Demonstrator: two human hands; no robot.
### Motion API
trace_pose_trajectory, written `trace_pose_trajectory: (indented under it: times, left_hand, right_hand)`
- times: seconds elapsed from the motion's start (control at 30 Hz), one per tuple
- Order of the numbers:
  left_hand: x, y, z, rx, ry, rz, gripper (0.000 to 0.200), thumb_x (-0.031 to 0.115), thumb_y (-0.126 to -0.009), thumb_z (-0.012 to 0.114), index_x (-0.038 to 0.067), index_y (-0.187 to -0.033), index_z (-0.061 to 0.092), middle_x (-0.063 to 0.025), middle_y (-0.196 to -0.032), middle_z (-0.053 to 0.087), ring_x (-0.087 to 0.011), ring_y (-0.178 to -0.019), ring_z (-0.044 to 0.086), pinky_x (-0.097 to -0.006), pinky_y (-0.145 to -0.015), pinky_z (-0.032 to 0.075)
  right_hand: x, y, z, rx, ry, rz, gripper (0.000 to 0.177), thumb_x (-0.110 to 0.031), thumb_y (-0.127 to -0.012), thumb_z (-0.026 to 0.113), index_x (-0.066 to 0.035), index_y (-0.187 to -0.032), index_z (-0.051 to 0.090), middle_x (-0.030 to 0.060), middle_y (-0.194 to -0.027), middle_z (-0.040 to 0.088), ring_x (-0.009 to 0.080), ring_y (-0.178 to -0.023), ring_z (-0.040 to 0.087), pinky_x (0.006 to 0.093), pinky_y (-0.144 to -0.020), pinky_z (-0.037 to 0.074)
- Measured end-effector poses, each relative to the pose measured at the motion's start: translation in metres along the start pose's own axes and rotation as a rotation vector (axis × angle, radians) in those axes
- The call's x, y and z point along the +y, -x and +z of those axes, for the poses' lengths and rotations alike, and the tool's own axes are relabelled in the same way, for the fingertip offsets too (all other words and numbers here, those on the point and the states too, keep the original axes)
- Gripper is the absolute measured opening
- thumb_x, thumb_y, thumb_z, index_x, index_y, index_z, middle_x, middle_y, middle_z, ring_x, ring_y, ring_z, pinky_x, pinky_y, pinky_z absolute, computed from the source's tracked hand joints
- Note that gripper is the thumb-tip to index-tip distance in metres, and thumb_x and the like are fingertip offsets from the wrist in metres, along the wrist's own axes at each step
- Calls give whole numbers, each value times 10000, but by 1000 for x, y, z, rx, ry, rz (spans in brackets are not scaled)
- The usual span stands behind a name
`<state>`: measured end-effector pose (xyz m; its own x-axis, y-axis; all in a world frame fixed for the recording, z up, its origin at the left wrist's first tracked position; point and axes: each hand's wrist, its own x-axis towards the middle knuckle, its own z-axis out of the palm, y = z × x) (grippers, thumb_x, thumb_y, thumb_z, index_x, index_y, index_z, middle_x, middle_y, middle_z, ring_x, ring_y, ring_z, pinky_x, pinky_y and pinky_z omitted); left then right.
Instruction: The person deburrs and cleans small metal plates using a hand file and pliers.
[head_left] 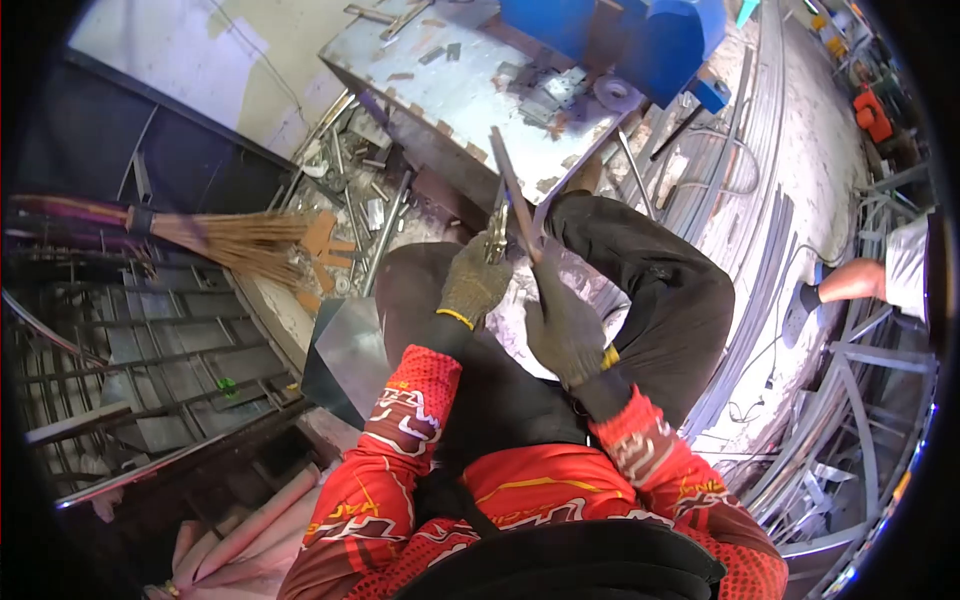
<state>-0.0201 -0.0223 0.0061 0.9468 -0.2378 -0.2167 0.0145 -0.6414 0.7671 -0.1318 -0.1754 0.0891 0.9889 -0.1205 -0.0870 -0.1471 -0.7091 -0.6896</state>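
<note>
My left hand (475,283), in a dark knitted glove with a yellow cuff edge, is closed around a small shiny metal piece (496,228) that looks like locking pliers. My right hand (566,330), gloved the same way, grips the lower end of a long, narrow, flat metal bar (512,185). The bar slants up and left past the shiny piece, overlapping the edge of a metal-topped work table (420,85). Both hands are between my knees, close together. My right fingers are partly hidden by the back of the glove.
Small metal plates (555,95) lie on the table beside a blue machine (610,40). Scrap and tubes (375,215) litter the floor at left, near a straw broom (230,235). Long metal strips (750,250) run along the right. Another person's leg (850,280) shows at far right.
</note>
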Motion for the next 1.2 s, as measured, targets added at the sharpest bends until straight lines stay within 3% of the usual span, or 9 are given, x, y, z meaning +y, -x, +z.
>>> trace_pose_trajectory:
  times: [0.07,0.13,0.27,0.3,0.43,0.7,0.83,1.03,1.2]
  left_hand:
    - [-17,-1,11,44,69,-54,398,102,-861,643,-3,-1245,647,-221,-1065,731,-360,-984,707,-436,-914,555]
    - [-27,-5,21,6,163,-70,475,223,-862,707,101,-1318,653,-262,-1189,723,-481,-1155,668,-543,-971,546]
    - [-46,-18,29,2,196,-63,450,231,-873,701,94,-1298,643,-281,-1182,710,-510,-1133,657,-558,-954,541]
    - [-99,-34,56,88,-76,187,443,238,-874,693,88,-1287,638,-290,-1177,703,-519,-1135,645,-563,-956,534]
    - [3,-1,-2,-37,38,-92,459,250,-859,694,84,-1284,641,-283,-1168,708,-509,-1156,643,-549,-966,533]
    - [-40,-11,26,-30,233,49,395,195,-924,673,70,-1297,643,-307,-1181,698,-504,-1147,655,-547,-947,540]
    - [-65,-24,35,68,-37,224,444,211,-899,691,67,-1315,634,-304,-1173,702,-501,-1148,658,-558,-962,536]
    - [-8,1,9,7,100,-29,441,192,-861,691,32,-1268,636,-264,-1124,719,-463,-1088,683,-512,-926,551]
    - [-8,-1,8,30,-41,-16,476,238,-876,704,92,-1322,622,-288,-1180,707,-509,-1104,665,-572,-944,546]
  right_hand:
    - [7,11,2,24,-26,-53,697,-128,-945,610,-56,-1608,407,302,-1121,709,482,-934,709,580,-779,561]
    - [6,-3,0,103,-8,-122,675,-146,-958,606,-60,-1600,418,310,-1107,711,482,-935,709,573,-784,565]
    - [-6,-73,7,136,-15,-101,648,-177,-970,608,-36,-1579,435,323,-1070,708,485,-928,706,560,-770,569]
    - [-8,-70,5,142,-18,-107,648,-177,-970,608,-36,-1579,435,323,-1070,708,485,-928,706,560,-770,569]
    - [7,-1,0,91,27,-110,635,-192,-976,622,-5,-1556,443,317,-1024,709,491,-897,701,559,-748,565]
    - [-7,-80,-2,146,-36,-132,637,-215,-976,616,-22,-1540,394,302,-946,708,490,-853,702,596,-705,544]
    - [-10,-89,-6,111,15,-150,618,-260,-996,589,-40,-1540,394,302,-913,707,500,-833,699,603,-711,539]
    - [30,11,-6,57,51,-135,667,-201,-982,570,-46,-1606,394,264,-1082,729,470,-901,713,573,-750,563]
    - [-3,-76,-11,4,23,-10,634,-221,-984,584,-59,-1578,428,296,-939,720,497,-855,705,595,-746,551]
